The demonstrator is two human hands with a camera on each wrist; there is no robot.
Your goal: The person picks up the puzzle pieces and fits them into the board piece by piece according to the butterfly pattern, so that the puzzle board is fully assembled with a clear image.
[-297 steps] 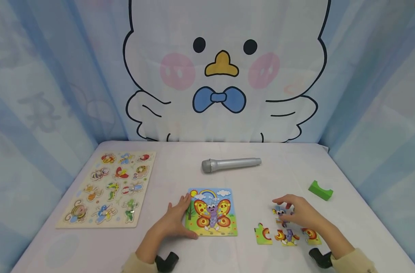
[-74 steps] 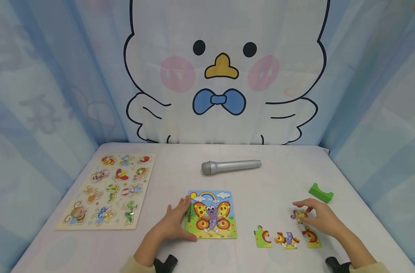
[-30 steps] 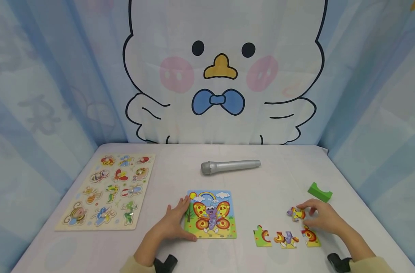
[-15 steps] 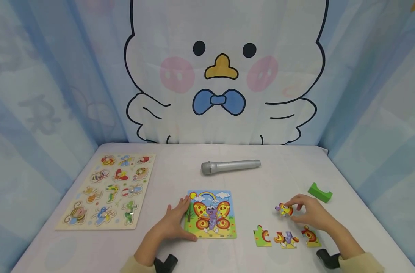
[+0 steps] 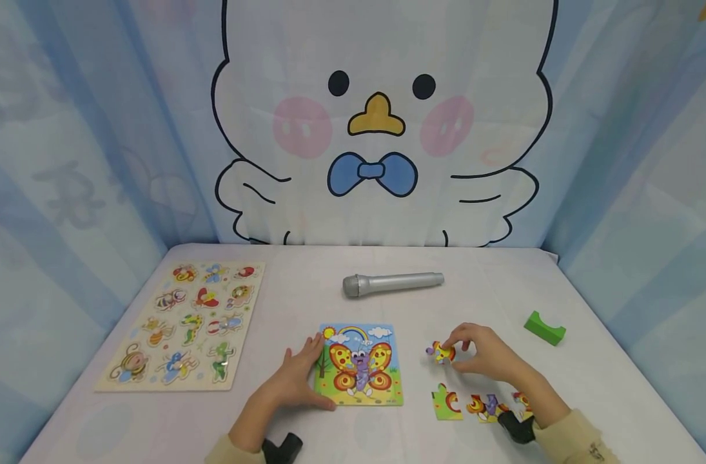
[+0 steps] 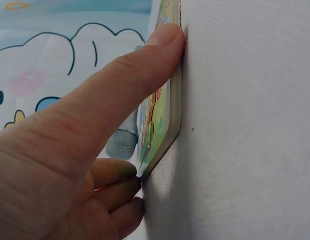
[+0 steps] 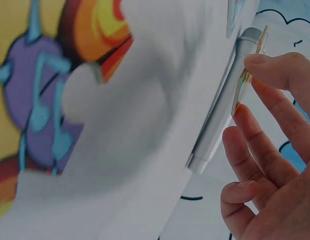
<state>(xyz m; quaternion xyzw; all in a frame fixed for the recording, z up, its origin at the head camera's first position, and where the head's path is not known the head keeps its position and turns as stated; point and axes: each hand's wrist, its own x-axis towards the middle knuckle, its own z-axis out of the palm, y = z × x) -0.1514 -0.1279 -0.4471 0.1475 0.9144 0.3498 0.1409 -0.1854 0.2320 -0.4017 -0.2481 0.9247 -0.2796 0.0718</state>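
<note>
In the head view my left hand (image 5: 291,380) rests at the lower left corner of a square butterfly-picture board (image 5: 387,394). Its fingers lie along the left side and the thumb along the near edge. The left wrist view shows the thumb on the board's side (image 6: 174,107). My right hand (image 5: 486,356) pinches a small yellow, red and purple puzzle piece (image 5: 443,353) between thumb and fingertips, right of the board. In the right wrist view that piece (image 7: 238,95) is seen nearly edge-on. Three more pieces lie in a row nearer me: a green one (image 5: 447,403), a purple-bodied one (image 5: 487,407) and a partly hidden one (image 5: 522,401).
A silver toy microphone (image 5: 393,282) lies behind the board. On the left is a larger insect peg-puzzle board (image 5: 126,322). A green arched block (image 5: 544,328) sits at the far right. A curtain (image 5: 376,212) with a bird print hangs behind the table.
Over the last second my right hand has carried the puzzle piece left, from near the green block towards the butterfly board. My left hand has stayed at the board's corner.
</note>
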